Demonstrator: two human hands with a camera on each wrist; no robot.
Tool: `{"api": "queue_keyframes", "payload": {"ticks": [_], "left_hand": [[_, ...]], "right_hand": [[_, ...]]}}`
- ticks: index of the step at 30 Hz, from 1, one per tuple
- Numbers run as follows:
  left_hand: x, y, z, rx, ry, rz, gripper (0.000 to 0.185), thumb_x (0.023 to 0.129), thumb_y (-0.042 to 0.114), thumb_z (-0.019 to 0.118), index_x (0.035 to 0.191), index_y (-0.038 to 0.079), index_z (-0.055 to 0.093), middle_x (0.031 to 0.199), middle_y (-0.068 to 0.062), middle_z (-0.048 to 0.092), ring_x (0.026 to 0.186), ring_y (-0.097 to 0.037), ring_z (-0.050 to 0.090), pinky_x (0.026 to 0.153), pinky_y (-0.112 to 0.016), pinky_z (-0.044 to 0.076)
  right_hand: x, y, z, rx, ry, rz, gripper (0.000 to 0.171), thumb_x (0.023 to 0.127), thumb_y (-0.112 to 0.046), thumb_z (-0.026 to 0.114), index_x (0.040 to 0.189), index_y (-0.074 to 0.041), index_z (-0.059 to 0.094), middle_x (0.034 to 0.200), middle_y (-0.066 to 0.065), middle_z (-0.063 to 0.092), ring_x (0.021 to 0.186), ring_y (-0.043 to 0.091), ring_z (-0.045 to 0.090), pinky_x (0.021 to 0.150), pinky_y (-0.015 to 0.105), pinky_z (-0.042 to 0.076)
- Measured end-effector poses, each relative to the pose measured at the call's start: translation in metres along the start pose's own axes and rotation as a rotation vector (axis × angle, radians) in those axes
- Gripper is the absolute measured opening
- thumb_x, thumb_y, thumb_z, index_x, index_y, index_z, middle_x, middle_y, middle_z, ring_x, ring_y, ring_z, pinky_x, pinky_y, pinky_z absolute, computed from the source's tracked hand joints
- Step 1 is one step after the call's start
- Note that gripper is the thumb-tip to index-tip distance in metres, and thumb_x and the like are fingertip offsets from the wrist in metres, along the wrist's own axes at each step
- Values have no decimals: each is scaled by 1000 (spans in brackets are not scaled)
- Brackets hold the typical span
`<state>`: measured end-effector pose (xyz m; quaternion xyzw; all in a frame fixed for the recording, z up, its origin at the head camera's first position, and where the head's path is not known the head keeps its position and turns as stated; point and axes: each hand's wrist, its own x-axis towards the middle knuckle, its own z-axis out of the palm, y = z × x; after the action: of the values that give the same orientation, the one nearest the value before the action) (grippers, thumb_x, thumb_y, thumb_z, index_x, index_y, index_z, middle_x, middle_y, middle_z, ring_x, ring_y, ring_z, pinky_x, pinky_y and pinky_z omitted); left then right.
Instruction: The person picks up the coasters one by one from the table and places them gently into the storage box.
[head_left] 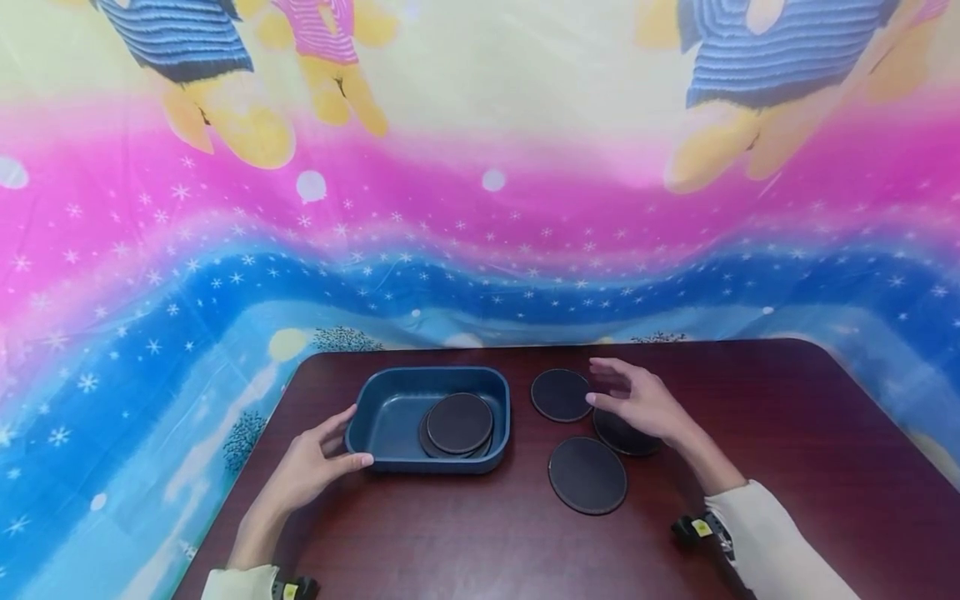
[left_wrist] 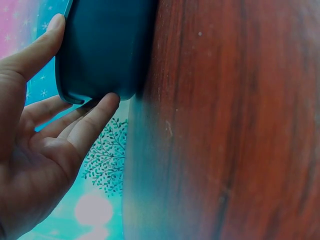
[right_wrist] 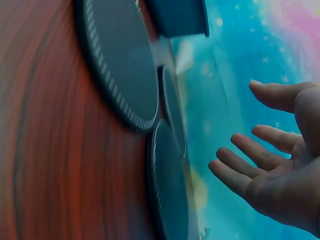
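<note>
Blue container (head_left: 435, 467) sits upright (opening upward), long axis running left-right.

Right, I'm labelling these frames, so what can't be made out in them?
- Head view: much of the rightmost disc, covered by the right hand.
- Head view: how many discs the top disc in the blue container covers.
- Left wrist view: the container's inside, hidden by its wall.
- Right wrist view: the rest of the container, cut off by the top edge.

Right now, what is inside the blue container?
The container holds an upper disc over a lower disc, whose edge shows. The lower disc's middle and anything beneath it are covered.
</note>
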<state>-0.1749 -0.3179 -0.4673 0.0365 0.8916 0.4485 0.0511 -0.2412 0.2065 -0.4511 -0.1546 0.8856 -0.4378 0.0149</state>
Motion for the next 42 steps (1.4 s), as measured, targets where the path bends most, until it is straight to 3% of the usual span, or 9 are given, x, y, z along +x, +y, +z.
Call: {"api": "queue_keyframes", "payload": {"ticks": [12,26,42], "left_hand": [[-4,-3,4,-16,-10,-1,92,94,32,86,169,13,37,165,-25,48,143,-45,58,98,-44,64],[5,0,0,43,14,51,95,92,36,87,169,12,36,164,-24,49,142,-45,59,102,-52,61],[2,-1,-3,62,1,43,97,92,40,87,169,12,35,161,-24,53,143,-43,59,103,-51,61]], "right_hand": [[-22,32,-23,-27,-15,61,72,103,-31,76,161,-2,45,161,27,51,146,50,52,114,63,50],[-23,46,-45,-83,-71,98,79,103,-35,75,163,1,39,162,30,47,148,53,46,114,70,45],[-28,59,-39,-54,-120,116,85,100,-32,79,165,1,36,165,31,43,150,53,42,117,70,42]]}}
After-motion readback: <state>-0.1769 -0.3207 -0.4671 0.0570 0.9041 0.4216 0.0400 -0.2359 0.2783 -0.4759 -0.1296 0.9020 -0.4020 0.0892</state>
